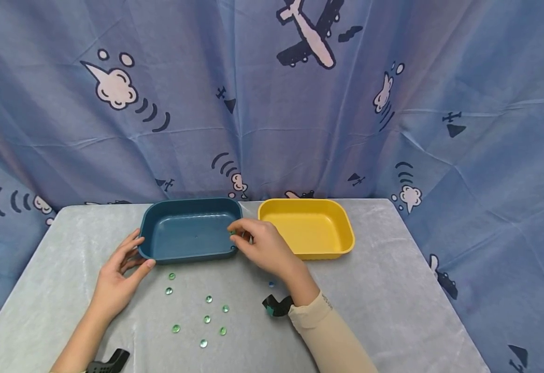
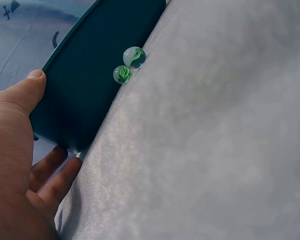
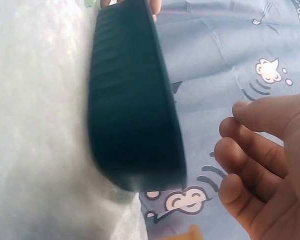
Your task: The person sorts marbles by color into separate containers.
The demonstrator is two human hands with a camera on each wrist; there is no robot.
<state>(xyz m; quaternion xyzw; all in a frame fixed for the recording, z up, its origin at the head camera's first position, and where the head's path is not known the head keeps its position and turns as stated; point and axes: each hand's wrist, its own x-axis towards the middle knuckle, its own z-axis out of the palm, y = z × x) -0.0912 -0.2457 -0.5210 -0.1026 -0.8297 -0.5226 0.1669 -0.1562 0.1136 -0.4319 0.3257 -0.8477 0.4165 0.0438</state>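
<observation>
My left hand (image 1: 119, 277) holds the front left corner of a dark teal plastic tray (image 1: 179, 257). In the left wrist view its thumb lies at the rim and other fingers reach the tray's lower end. Over the tray's right end, my right hand (image 1: 265, 246) pinches a small green marble (image 1: 233, 232) between thumb and forefinger. That marble is hidden in the right wrist view. Several clear marbles with green swirls, such as one green marble (image 1: 176, 328), lie scattered on the table in front of the tray. Two of them, one a larger-looking marble (image 2: 134, 57), show beside the tray wall.
To the right of the teal tray stands a yellow tray (image 1: 306, 256) of similar shape. A blue marble (image 1: 271, 284) lies near my right wrist. Grey cloth covers the table (image 1: 393, 300), and a blue printed curtain (image 1: 262, 103) hangs right behind it.
</observation>
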